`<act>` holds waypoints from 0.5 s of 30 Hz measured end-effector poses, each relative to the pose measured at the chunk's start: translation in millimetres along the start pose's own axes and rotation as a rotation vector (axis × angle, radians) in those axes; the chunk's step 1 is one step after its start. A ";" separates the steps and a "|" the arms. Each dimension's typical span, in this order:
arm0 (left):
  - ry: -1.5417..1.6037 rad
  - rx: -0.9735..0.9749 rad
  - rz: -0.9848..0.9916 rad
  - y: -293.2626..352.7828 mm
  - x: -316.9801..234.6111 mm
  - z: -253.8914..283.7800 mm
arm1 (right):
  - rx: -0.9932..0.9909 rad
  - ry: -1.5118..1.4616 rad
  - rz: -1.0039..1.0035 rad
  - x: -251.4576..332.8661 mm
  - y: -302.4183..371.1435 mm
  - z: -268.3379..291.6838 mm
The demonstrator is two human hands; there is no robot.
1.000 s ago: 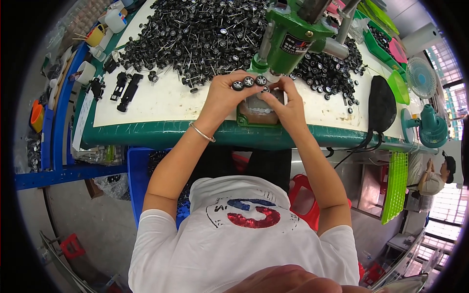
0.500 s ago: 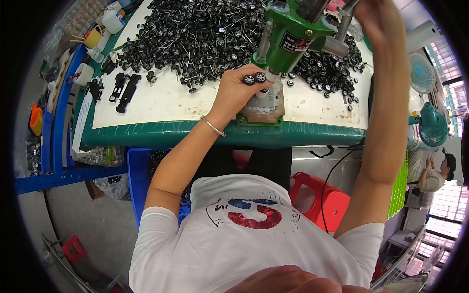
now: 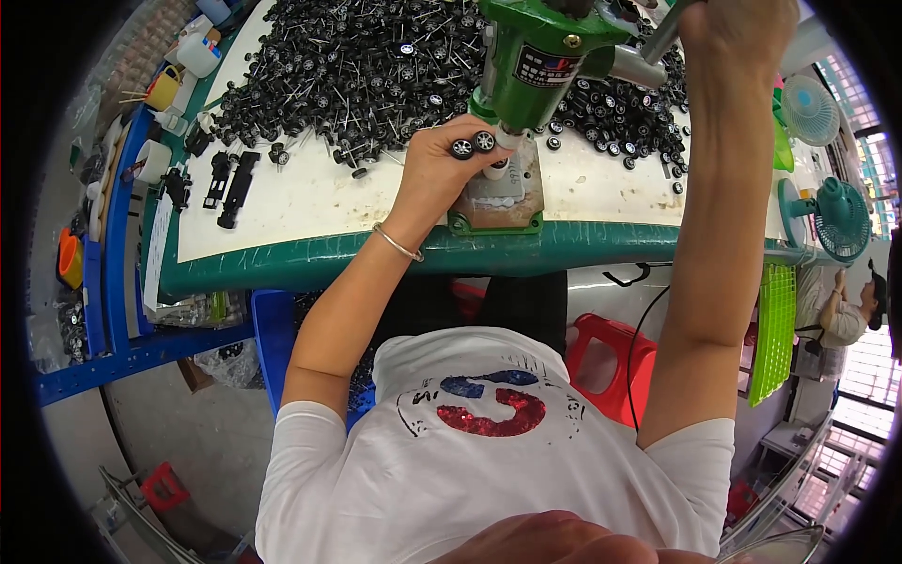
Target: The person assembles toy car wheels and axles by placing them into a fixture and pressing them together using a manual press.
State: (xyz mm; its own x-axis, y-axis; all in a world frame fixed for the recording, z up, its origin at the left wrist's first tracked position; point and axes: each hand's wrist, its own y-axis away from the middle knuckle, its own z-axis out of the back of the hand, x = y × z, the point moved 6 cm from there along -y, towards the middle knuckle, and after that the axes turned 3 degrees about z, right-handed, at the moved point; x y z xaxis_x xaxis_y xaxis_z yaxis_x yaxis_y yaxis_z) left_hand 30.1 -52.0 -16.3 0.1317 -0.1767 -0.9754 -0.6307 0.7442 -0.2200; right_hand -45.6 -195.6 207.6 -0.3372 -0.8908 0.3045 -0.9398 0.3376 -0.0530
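Left grip [image 3: 439,162] holds round spoked wheels [image 3: 484,141]; glossy green press [image 3: 526,89].

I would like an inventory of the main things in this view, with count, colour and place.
Upright metal lever press: 1, green, table's front middle
Round plastic wheels: 2 clearly visible, black with silver hubs, left hand
Wheels on thin metal axles: uncountable heap, black, left of press
Loose wheels: uncountable, black, right of press
Long plastic pieces: at least 2, black, table's left
Table: 1, white with green edge, ahead
Electric fans: 2, teal and pale blue, right
Plastic bin: 1, blue, left of lap
Plastic stool: 1, red, right of lap
Left hand: 1, bare, below press head
Right hand: 1, bare, on press lever
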 end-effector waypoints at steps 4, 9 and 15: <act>-0.024 0.001 -0.011 -2.9 0.9 -3.1 | 0.145 1.146 1.227 14.0 23.5 -9.7; -0.028 -0.004 0.035 -2.7 3.8 -0.6 | 0.309 1.227 1.345 11.1 36.1 -10.7; -0.019 -0.001 0.036 2.2 8.7 2.8 | 0.284 1.057 1.419 -2.0 67.1 0.0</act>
State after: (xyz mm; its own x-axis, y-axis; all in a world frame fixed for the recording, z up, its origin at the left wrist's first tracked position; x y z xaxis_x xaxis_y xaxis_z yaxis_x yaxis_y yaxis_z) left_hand 32.0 -50.1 -25.2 0.1237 -0.1375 -0.9827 -0.6358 0.7494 -0.1849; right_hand -108.0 -171.1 203.4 -0.7460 0.5959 0.2974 -0.0109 0.4356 -0.9001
